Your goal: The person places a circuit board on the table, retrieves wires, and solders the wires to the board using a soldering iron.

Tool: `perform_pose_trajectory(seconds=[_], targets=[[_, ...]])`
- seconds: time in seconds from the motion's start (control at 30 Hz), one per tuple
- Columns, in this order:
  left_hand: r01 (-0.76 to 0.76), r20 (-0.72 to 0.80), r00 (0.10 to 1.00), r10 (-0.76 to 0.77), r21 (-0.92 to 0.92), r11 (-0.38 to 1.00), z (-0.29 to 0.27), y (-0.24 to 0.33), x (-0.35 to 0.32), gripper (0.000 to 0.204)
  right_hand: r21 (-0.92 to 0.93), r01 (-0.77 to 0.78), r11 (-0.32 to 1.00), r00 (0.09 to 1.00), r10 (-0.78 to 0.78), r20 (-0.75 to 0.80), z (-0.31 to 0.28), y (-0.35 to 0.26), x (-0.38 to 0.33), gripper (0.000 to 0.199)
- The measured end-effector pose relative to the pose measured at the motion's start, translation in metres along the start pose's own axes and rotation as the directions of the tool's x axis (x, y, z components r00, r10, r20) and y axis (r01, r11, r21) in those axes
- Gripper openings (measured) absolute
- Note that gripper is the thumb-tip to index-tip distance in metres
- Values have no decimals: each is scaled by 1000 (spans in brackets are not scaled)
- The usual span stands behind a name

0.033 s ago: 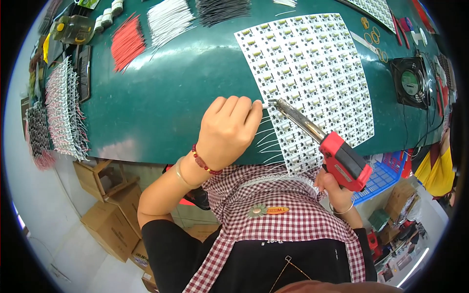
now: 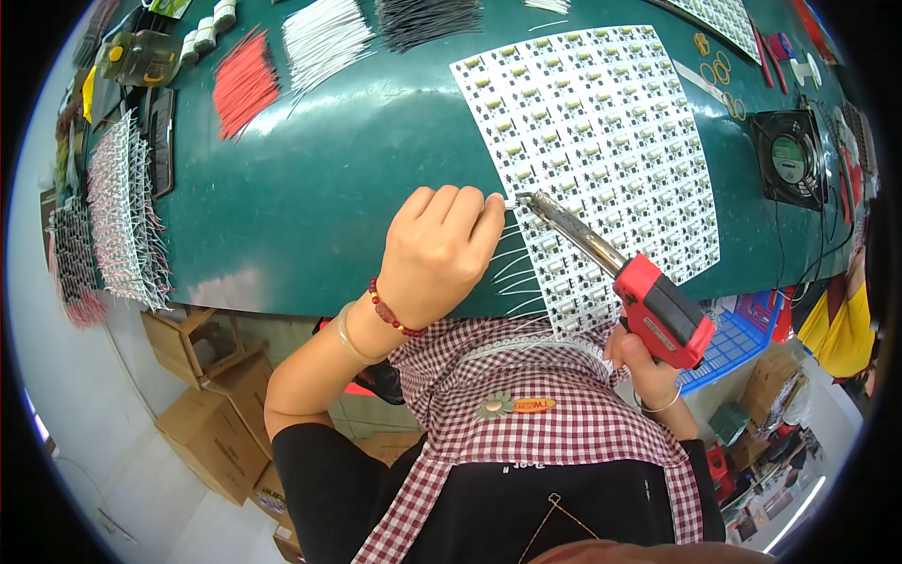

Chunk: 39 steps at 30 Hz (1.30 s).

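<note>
My left hand (image 2: 442, 242) is closed at the left edge of a white circuit-board panel (image 2: 601, 141), its fingertips pinching a short white wire (image 2: 511, 201). In my right hand (image 2: 648, 368) is a red and black soldering gun (image 2: 662, 310). The gun's metal tip meets the panel's left edge right beside the wire's end. Below that spot, several white wires (image 2: 515, 273) stick out leftward from the panel's edge. Rows of small parts cover the panel, whose near corner reaches my checked apron. The far ends of the held wire are hidden by my left hand.
Bundles of red wires (image 2: 246, 85), white wires (image 2: 327, 42) and black wires (image 2: 427, 21) lie at the back. Wired boards (image 2: 127, 211) are stacked at the left edge. A black fan (image 2: 789, 160) stands at right, above a blue basket (image 2: 728, 352). Cardboard boxes (image 2: 211, 442) sit lower left.
</note>
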<state>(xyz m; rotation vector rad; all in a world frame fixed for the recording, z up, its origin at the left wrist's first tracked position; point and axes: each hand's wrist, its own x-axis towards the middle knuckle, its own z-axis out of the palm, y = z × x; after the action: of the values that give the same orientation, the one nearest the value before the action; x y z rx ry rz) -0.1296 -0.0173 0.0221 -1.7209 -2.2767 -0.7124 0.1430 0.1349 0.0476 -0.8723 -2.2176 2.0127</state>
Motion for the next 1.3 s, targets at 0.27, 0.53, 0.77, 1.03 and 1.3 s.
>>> perform_pose_trajectory(seconds=[0.27, 0.53, 0.77, 1.03, 1.3], targets=[[29, 0, 1000, -29, -53, 998, 2, -3, -2, 20, -37, 13, 999, 1000, -14, -7, -4, 3, -2, 35], [198, -38, 976, -216, -275, 941, -5, 5, -1, 16, 80, -24, 997, 1000, 25, -13, 1, -14, 2, 37], [653, 560, 743, -366, -728, 211, -34, 67, -5, 6, 182, -48, 982, 998, 43, 35, 22, -53, 25, 53], [616, 568, 745, -350, -787, 35, -27, 100, -13, 8, -145, 32, 989, 996, -44, -78, 28, -41, 15, 34], [612, 531, 733, -425, -788, 72, -16, 110, -28, 4, -266, 114, 957, 984, -146, -104, 32, -16, 7, 43]])
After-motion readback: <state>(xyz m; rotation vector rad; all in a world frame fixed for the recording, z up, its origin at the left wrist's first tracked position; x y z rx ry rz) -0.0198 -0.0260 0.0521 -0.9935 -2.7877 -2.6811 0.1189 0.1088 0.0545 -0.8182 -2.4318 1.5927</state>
